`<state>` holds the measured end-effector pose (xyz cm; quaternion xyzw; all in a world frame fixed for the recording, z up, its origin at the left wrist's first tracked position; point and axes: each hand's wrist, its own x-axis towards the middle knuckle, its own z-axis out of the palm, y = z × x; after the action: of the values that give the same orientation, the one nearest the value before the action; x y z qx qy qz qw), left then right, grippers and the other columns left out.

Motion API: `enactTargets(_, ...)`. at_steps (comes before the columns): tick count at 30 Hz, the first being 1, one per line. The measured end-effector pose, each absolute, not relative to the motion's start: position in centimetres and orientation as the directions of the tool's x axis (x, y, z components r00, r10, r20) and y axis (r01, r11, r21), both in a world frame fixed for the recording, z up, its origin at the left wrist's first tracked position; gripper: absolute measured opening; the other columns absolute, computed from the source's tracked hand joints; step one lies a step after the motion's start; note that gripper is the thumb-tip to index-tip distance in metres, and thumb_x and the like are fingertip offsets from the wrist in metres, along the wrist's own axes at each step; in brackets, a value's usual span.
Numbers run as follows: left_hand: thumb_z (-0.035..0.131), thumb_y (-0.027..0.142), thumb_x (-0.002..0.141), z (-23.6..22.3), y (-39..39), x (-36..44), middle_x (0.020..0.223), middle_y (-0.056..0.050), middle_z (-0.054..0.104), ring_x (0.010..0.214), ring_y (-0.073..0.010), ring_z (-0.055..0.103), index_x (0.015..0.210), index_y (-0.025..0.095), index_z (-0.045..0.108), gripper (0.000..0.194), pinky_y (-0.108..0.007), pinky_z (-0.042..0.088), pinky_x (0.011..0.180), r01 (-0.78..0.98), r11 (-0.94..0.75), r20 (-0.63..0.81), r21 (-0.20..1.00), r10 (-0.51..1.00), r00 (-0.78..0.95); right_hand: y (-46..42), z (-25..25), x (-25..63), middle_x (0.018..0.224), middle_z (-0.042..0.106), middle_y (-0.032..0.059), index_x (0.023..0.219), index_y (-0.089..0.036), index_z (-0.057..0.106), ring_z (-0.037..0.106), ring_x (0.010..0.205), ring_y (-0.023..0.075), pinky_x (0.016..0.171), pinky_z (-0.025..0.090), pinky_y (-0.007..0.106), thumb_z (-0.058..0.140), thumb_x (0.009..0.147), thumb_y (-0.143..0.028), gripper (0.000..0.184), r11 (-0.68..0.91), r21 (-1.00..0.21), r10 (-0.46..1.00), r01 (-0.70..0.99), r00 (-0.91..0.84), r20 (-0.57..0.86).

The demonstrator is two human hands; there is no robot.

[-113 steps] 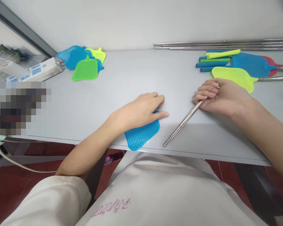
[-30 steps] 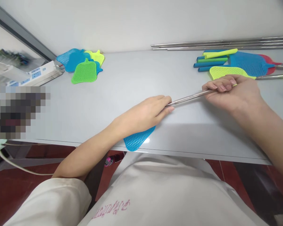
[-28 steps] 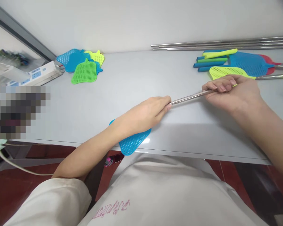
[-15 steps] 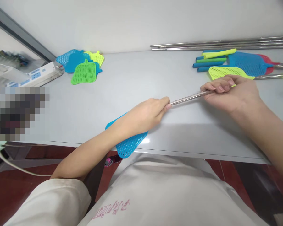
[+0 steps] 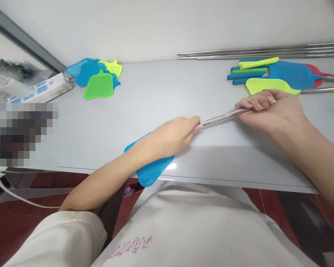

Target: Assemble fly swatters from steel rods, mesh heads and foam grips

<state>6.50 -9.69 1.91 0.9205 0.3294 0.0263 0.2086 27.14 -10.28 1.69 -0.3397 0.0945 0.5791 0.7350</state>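
Blue perforated plastic is showing beneath the left forearm [image 5: 122, 163] — a broad, rounded swatter head [image 5: 154, 172] whose corner is poking past the front edge of the grey table [image 5: 225, 163]. The left hand [image 5: 178, 133] is clamping thumb and fingers on one end of a slim silver metal rod [image 5: 219, 118]; the right hand [image 5: 272, 109], palm up, is wrapping its fingers around the rod. Whether rod and head are joining I cannot tell — the left hand is covering that spot. Behind the right hand, a yellow-green mesh paddle [image 5: 263, 85] is lying.
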Motion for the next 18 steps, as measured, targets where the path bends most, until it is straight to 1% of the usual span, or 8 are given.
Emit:
enactTargets(6, 0.025, 0.031, 0.094, 2.0, -9.7, 6.6, 0.057, 0.001, 0.044, 0.047, -0.0126, 0.041, 0.079, 0.02, 0.043, 0.026, -0.026, 0.027, 0.047, 0.61, -0.701, -0.102, 0.369, 0.622, 0.776, -10.4, 1.8, 27.1, 0.043, 0.014, -0.0053, 0.062, -0.02, 0.012, 0.013, 0.035, 0.007, 0.036, 0.022, 0.022, 0.031, 0.067, -0.007, 0.024, 0.107, -0.377, 0.789, -0.92, 0.309, -0.531)
enactTargets(13, 0.023, 0.031, 0.094, 1.3, -9.7, 6.8, 0.057, 0.001, 0.046, 0.049, -0.014, 0.043, 0.082, 0.019, 0.042, 0.026, -0.026, 0.03, 0.049, 0.599, -0.727, -0.069, 0.336, 0.615, 0.785, -10.2, 1.6, 27.0, 0.043, 0.013, -0.0069, 0.062, -0.02, 0.011, 0.013, 0.034, 0.0066, 0.037, 0.021, 0.021, 0.03, 0.066, -0.006, 0.024, 0.117, -0.395, 0.797, -0.911, 0.323, -0.51)
enactTargets(18, 0.022, 0.031, 0.094, 0.8, -9.8, 6.9, 0.057, 0.001, 0.046, 0.05, -0.0143, 0.045, 0.084, 0.019, 0.042, 0.025, -0.026, 0.028, 0.049, 0.599, -0.74, -0.057, 0.304, 0.614, 0.787, -10.2, 1.2, 27.0, 0.038, 0.015, -0.0056, 0.06, -0.019, 0.011, 0.013, 0.034, 0.0078, 0.037, 0.019, 0.026, 0.036, 0.064, -0.005, 0.029, 0.126, -0.38, 0.803, -0.917, 0.319, -0.504)
